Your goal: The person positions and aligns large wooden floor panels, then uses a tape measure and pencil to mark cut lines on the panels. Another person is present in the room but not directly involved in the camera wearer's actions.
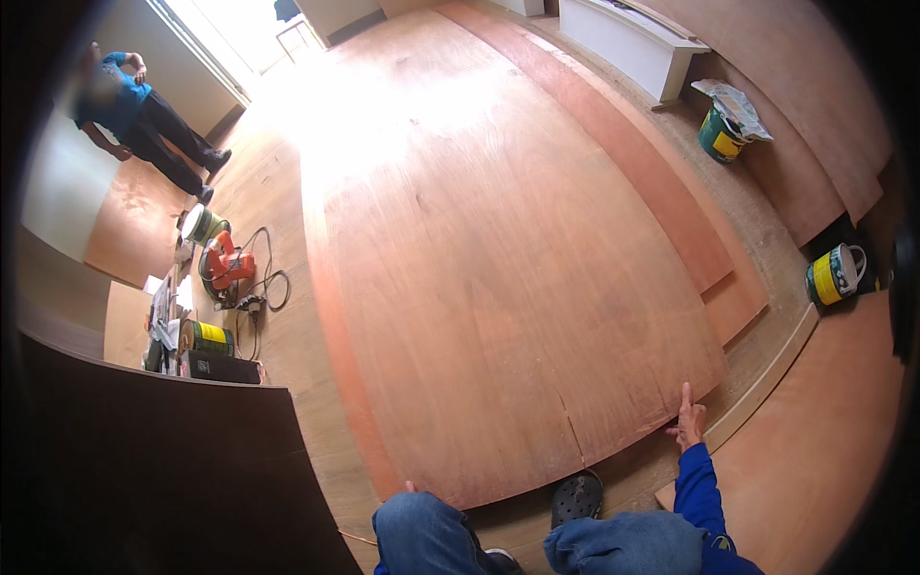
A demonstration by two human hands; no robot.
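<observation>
A large plywood sheet (pixel 498 287) lies in front of me, its near edge over a dark shadow gap. My right hand (pixel 688 424) is at the near right part of that edge, one digit upright against the board's top and the others bent at the rim. Of my left hand (pixel 410 486) only a fingertip shows at the near left corner; my knee hides the rest. More reddish sheets (pixel 671 225) stick out beneath on the right, and a reddish strip (pixel 350 402) on the left. A grey clog (pixel 577 498) on my foot stands at the near edge.
A red circular saw (pixel 227 268) with its cable, paint buckets (pixel 207 336) and a black box (pixel 222 368) stand on the left. Another person (pixel 144 115) stands at the far left. Green buckets (pixel 721 136), a white cabinet piece (pixel 623 43) and more panels (pixel 795 431) are on the right.
</observation>
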